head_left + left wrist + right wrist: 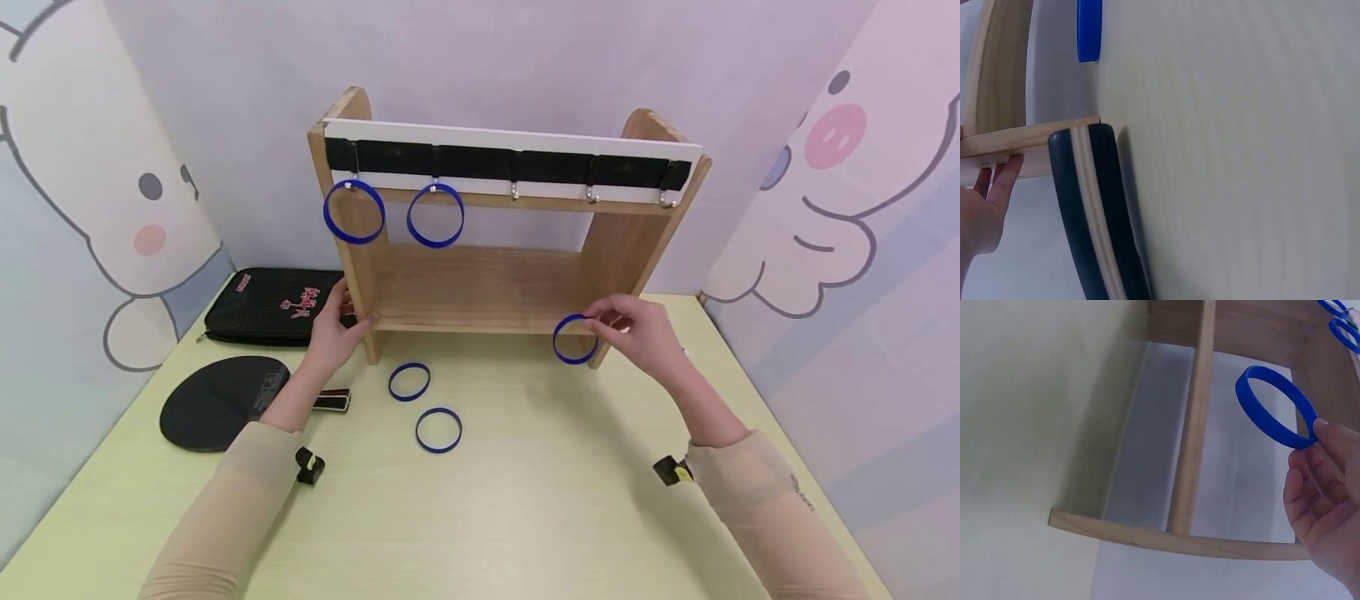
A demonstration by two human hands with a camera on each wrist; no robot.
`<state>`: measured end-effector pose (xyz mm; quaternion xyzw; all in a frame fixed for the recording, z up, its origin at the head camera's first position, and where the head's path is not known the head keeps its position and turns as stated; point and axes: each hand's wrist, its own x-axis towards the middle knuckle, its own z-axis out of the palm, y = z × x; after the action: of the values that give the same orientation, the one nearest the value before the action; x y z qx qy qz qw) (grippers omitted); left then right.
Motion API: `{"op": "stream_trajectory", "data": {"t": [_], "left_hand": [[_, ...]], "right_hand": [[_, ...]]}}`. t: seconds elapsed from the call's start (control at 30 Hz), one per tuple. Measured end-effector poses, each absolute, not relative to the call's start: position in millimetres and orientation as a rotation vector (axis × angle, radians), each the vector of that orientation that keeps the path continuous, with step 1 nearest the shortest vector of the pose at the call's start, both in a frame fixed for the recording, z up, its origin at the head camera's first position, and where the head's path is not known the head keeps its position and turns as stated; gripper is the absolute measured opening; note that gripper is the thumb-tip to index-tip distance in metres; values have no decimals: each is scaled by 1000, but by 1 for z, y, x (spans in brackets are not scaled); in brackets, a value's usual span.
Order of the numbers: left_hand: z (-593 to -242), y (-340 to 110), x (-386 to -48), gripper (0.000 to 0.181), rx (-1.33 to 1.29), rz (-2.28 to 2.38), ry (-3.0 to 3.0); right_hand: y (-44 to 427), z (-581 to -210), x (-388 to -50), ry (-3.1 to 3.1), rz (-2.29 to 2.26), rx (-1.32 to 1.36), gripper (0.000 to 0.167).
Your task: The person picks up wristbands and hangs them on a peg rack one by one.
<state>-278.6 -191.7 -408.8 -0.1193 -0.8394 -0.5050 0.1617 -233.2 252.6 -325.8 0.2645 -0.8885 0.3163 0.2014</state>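
Note:
Between thumb and fingertips, my right hand (637, 329) pinches a blue ring-shaped band (1272, 412), which hangs in front of the lower right of the wooden shelf (480, 283). My left hand (335, 333) grips the shelf's left side panel, thumb at the front edge; the left wrist view shows fingers (1007, 178) against its outer face. Two blue bands, one at far left (355, 240) and one beside it (436, 243), hang on hooks of the white-and-black rail (480, 162). Two more, an upper band (409, 398) and a lower band (438, 451), lie on the table.
Bare hooks, one in the rail's middle (515, 192) and others to its right, face forward. On the left of the table (510, 500) lie a black zipped case (262, 308) and a black table tennis bat (221, 404). Walls (480, 50) enclose the back and sides.

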Motion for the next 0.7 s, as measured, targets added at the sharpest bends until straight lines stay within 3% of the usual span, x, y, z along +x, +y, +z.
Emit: {"op": "stream_trajectory", "data": {"t": [0.7], "left_hand": [[-409,-191,-279,74,-319,-1436,-2404]], "right_hand": [[203,-251,-216,-2184,1175,745,10]]}}
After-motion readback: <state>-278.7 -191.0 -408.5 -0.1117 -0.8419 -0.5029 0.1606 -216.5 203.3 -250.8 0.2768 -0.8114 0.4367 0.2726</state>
